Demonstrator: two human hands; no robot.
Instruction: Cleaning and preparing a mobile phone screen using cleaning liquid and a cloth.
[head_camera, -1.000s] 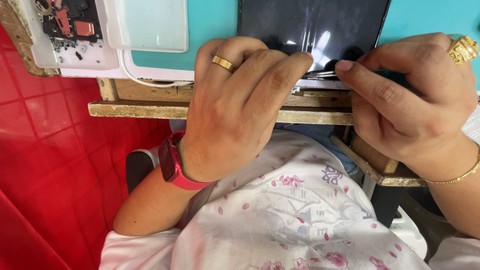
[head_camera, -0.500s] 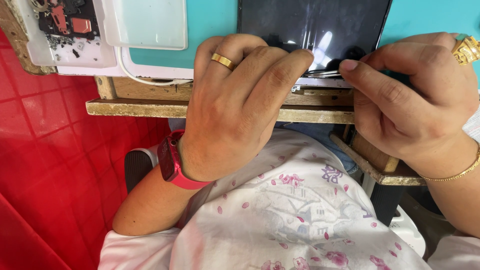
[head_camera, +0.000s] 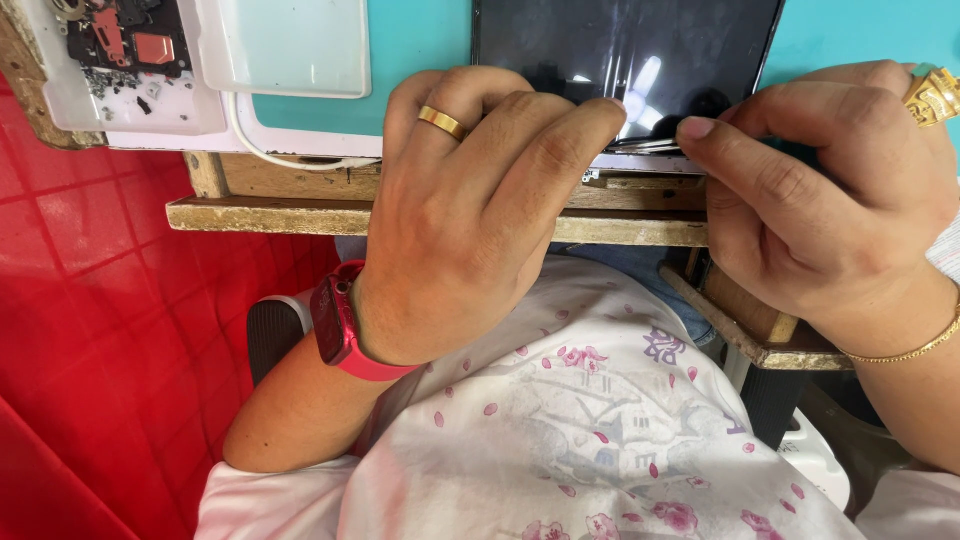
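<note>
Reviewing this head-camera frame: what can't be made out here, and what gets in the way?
- Near edge of the dark screen panel, head view: covered by the left hand and right hand.
- The thin tool at that edge: only a sliver shows between the fingertips, so its kind is unclear.
- Far part of the panel: cut off by the top edge.
- Small parts in the white tray: too small to identify, partly cut off.

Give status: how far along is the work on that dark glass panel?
Done: small parts sit in the white tray. In hand: left hand steadies the dark glass panel while right hand works a thin metal tool at its near edge. Left: panel still lies flat, not lifted.
</note>
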